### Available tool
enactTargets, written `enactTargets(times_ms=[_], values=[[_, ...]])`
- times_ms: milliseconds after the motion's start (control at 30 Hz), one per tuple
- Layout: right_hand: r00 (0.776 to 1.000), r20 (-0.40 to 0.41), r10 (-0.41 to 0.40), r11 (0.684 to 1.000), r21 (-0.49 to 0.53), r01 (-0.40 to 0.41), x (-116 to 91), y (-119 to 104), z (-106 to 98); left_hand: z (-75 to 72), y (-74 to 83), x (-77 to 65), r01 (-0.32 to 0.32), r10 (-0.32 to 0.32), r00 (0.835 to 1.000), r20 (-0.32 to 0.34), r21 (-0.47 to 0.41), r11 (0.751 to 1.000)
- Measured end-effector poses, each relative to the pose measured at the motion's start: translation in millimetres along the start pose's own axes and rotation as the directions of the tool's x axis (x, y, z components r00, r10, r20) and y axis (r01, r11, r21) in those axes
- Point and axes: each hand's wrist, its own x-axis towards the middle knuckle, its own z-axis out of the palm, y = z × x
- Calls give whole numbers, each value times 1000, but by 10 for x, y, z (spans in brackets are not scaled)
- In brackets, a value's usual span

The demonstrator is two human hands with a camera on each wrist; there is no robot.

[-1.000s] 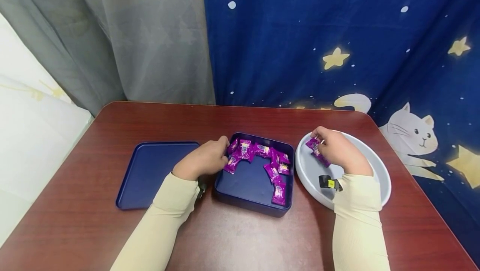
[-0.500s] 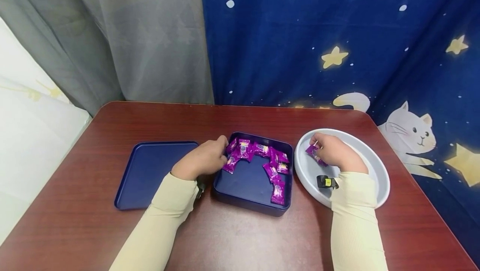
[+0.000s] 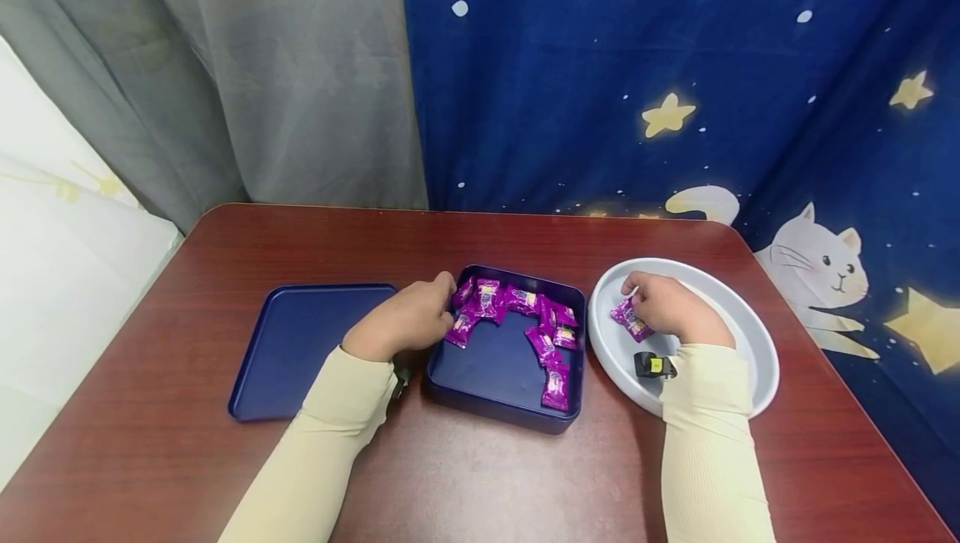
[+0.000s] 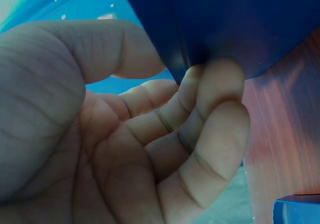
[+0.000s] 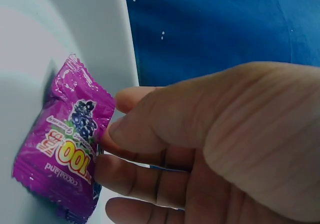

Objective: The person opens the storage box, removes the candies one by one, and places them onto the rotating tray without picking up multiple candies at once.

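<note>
In the head view, my left hand (image 3: 408, 314) is at the left wall of a dark blue square box (image 3: 487, 372). Its thumb and curled fingers grip a corner of the box wall (image 4: 210, 19) in the left wrist view. Several purple wrapped candies (image 3: 543, 344) lie inside along the back and right sides. Over a round white tray (image 3: 765, 351), my right hand (image 3: 675, 305) pinches one edge of a purple wrapped candy (image 5: 65, 144). The candy's printed face, with a grape picture, shows in the right wrist view; some fingers are partly hidden behind its edge.
A flat dark blue lid (image 3: 300, 351) lies on the brown table (image 3: 465, 493) left of the box. The tray stands close to the box's right side. A small black device (image 3: 654, 365) is at the right wrist. Curtains (image 3: 562, 76) hang behind the table.
Over the tray, my right hand has shifted slightly, and more of the candy's printed face shows beside its fingers. The left hand and the box hold their places.
</note>
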Motion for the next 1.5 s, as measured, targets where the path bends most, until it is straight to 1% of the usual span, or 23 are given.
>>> enactTargets(times_ms=[167, 333, 500, 733, 867, 1067, 1333, 1500], values=[[999, -38, -19, 999, -41, 18, -11, -4, -16, 3, -7, -1, -17, 17, 1000, -2, 0, 1000], [996, -85, -40, 998, -58, 35, -18, -12, -31, 0, -11, 0, -11, 11, 1000, 4, -8, 1000], [996, -85, -34, 998, -47, 30, -35, -57, -46, -2, -12, 5, -8, 8, 1000, 5, -3, 1000], [991, -109, -78, 995, -62, 72, -80, -216, -75, 0, -10, 6, -8, 8, 1000, 3, -1, 1000], [989, -102, -106, 991, -88, 97, -88, -359, -67, 1, -10, 3, -12, 12, 1000, -1, 0, 1000], [990, -78, -113, 989, -105, 105, -105, -546, -55, -4, -8, 5, -16, 16, 1000, -3, 5, 1000], [992, -26, -120, 991, -61, 119, -146, -682, -45, -3, -8, 5, -12, 12, 1000, -2, 7, 1000], [983, -52, -176, 982, -86, 171, -154, -780, -7, -4, -14, 0, -23, 23, 1000, -4, 11, 1000]])
